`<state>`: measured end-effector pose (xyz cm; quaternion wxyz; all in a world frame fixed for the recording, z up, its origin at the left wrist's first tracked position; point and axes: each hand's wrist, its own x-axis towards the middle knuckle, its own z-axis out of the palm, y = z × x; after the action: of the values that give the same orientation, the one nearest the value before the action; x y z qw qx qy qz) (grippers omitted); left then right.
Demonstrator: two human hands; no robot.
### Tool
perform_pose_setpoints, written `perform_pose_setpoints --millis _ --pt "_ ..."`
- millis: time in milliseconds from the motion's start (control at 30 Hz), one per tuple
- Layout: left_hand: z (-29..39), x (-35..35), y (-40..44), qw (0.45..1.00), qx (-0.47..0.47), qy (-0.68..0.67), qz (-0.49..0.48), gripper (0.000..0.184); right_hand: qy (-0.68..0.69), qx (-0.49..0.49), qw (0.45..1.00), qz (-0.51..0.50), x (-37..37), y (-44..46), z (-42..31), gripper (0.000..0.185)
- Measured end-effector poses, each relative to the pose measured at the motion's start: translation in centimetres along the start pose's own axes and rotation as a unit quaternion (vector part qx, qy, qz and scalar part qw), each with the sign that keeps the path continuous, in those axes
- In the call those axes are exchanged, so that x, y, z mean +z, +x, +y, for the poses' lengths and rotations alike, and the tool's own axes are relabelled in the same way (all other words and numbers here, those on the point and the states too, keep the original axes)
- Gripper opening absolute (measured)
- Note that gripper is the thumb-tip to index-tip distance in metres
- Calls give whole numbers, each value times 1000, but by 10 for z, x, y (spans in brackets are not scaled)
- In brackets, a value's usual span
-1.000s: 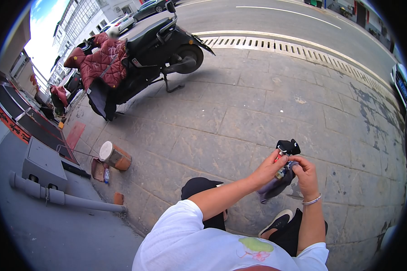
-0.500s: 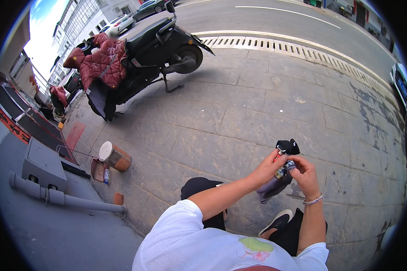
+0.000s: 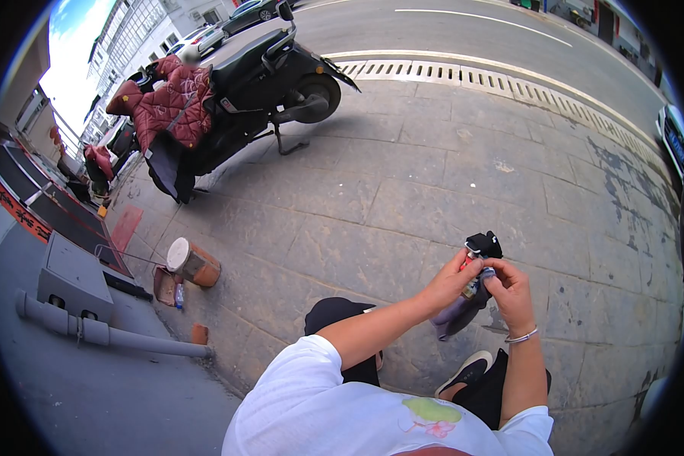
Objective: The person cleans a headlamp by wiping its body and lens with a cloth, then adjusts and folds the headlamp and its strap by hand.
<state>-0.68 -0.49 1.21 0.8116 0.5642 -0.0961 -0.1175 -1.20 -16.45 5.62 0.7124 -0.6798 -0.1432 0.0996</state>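
My left hand (image 3: 454, 280) is closed around a small bundle, with a bit of red showing by its fingertips. Close beside it, my right hand (image 3: 511, 292) pinches the same bundle, and a bracelet (image 3: 521, 336) circles that wrist. Black cloth (image 3: 484, 244) with a white edge sticks out above the fingers. Dark purple-grey cloth (image 3: 457, 315) hangs below, between the hands. Small patterned parts in the middle are mostly hidden by the fingers, too small to name.
A black scooter (image 3: 251, 83) with a red quilted cover (image 3: 176, 106) stands upper left. Left are a lidded bucket (image 3: 197, 264), a dustpan (image 3: 164, 286), a grey box (image 3: 76, 277) and a pipe (image 3: 144, 341). A slotted drain (image 3: 441, 74) borders the road.
My right hand's fingers have shifted slightly over the bundle, closer to my left fingertips. The dark cloth and the black cloth have moved a little. Both hands stay on the bundle.
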Motion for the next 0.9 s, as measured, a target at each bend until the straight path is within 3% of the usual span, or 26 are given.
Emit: perform_pose_setpoints --millis 200,500,600,700,833,900 --pt "-2 -3 2 1000 12 12 -23 39 44 -21 998 24 -3 4 7 21" --pt "13 5 -1 999 47 12 6 36 -11 -36 999 24 -4 2 4 22" --pt "23 3 -4 997 -34 -56 -33 36 29 -42 995 85 -13 3 9 24" --pt "26 9 -2 995 -64 -69 33 32 7 -114 982 149 -22 7 14 26" --pt "32 0 -3 990 -100 -92 39 36 199 -132 948 211 -41 12 32 22" --pt "29 -5 -1 988 -91 -120 32 40 191 -126 947 227 -39 14 25 21"
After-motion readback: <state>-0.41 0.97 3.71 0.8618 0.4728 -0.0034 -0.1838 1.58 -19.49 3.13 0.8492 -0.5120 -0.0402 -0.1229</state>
